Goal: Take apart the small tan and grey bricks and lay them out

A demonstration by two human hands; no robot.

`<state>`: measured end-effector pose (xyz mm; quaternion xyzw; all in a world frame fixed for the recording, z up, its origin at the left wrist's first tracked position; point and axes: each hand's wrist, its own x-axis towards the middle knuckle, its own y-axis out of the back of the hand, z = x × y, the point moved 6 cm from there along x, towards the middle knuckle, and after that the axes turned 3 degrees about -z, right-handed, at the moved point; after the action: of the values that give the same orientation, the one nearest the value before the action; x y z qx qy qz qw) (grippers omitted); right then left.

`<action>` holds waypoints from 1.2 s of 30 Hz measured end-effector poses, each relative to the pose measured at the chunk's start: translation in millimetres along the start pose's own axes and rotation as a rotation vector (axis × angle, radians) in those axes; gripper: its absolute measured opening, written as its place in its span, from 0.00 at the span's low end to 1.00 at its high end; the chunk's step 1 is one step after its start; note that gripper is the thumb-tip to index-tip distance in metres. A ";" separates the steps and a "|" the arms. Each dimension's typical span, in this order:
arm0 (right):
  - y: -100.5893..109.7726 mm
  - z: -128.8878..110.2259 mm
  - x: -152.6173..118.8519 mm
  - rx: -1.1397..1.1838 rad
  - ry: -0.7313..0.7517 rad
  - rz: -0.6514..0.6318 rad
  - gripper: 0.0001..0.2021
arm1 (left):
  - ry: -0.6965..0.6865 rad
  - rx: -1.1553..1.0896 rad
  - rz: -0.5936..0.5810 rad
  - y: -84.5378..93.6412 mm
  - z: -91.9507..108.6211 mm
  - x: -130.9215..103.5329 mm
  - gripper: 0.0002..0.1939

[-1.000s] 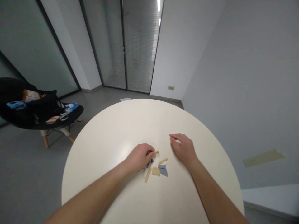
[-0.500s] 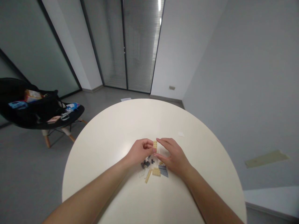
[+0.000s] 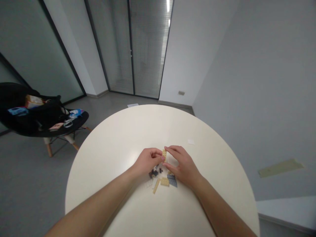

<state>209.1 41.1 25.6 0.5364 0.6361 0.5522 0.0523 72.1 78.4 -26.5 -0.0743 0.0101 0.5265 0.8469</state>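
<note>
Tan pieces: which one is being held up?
The studded piece pinched by the left hand, with the right hand close beside it. The narrow strip and wider block lie on the table.

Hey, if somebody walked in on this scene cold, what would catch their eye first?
Probably the big round white table, with the left hand and right hand meeting around a small yellow studded brick. Just below them lies a little cluster of yellow, black and gray pieces. Off to the left, a black chair piled with belongings stands out against the gray floor.
</note>
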 end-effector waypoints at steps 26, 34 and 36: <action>55.4 136.6 -44.2 -0.349 -0.615 -0.063 0.17 | -0.003 0.067 -0.002 3.9 6.8 0.5 0.16; 48.5 134.5 -40.5 -0.312 -0.570 -0.117 0.16 | 0.013 0.045 -0.001 2.4 9.1 -0.3 0.18; 48.4 135.2 -40.6 -0.306 -0.547 -0.124 0.15 | 0.012 0.042 -0.009 2.2 8.5 -0.1 0.18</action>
<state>345.4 89.5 -11.1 0.6109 0.5397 0.4726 0.3351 69.6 80.4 -18.4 -0.0597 0.0263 0.5219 0.8505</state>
